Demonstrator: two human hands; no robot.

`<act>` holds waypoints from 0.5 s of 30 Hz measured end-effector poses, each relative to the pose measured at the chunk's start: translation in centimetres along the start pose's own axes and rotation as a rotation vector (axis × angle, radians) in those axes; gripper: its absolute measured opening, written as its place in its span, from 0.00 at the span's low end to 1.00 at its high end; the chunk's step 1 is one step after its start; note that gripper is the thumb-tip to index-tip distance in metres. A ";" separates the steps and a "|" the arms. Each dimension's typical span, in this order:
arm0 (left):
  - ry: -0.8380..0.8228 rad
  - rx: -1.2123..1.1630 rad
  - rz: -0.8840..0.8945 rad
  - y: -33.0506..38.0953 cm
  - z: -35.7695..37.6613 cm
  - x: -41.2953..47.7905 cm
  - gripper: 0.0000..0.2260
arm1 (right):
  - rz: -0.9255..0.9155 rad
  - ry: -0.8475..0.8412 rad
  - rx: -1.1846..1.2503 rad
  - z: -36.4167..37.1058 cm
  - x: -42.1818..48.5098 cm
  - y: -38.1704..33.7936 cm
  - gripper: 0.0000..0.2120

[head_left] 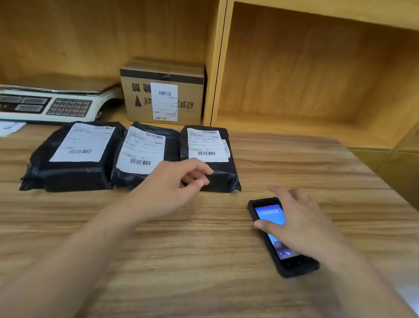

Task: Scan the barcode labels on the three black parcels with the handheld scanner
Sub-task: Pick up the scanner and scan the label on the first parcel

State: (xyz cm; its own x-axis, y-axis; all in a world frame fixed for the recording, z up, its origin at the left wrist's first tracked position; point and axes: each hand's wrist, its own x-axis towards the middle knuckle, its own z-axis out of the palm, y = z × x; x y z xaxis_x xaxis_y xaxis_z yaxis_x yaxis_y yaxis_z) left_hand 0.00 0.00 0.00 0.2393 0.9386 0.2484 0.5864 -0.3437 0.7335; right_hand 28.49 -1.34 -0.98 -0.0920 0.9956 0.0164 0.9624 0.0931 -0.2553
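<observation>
Three black parcels lie side by side on the wooden table, each with a white barcode label on top: the left parcel [71, 169], the middle parcel [123, 176] and the right parcel [223, 176]. The black handheld scanner [292, 263] lies flat on the table at the right, its screen lit. My right hand [299, 225] rests on the scanner with fingers spread over the screen; no grip around it is visible. My left hand [176, 181] hovers with loosely curled fingers over the near edge between the middle and right parcels, holding nothing.
A cardboard box [139, 100] with a label stands in the shelf behind the parcels. A weighing scale [45, 103] sits at the far left, with a paper slip [5, 128] before it. Wooden shelf compartments [315, 79] rise behind the table [175, 253].
</observation>
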 end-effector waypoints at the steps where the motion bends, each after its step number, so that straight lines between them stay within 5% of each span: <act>1: 0.007 0.004 -0.001 -0.1 0.0 0.1 0.11 | 0.022 -0.019 -0.004 0.2 -0.2 0.0 0.44; 6: 0.029 -0.036 -0.013 -0.3 -0.5 0.7 0.11 | 0.143 -0.070 -0.096 1.4 -1.4 -0.4 0.49; 15: 0.057 -0.056 -0.012 -0.5 -2.4 0.7 0.12 | 0.201 -0.006 -0.134 2.0 -2.4 -1.4 0.45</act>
State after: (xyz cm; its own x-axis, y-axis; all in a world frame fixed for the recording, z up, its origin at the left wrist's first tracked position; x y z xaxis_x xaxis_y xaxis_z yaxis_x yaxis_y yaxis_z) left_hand -2.00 0.88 1.28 0.1875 0.9433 0.2740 0.5447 -0.3320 0.7701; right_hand 26.81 -3.84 -2.59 0.1037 0.9942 -0.0273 0.9868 -0.1063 -0.1224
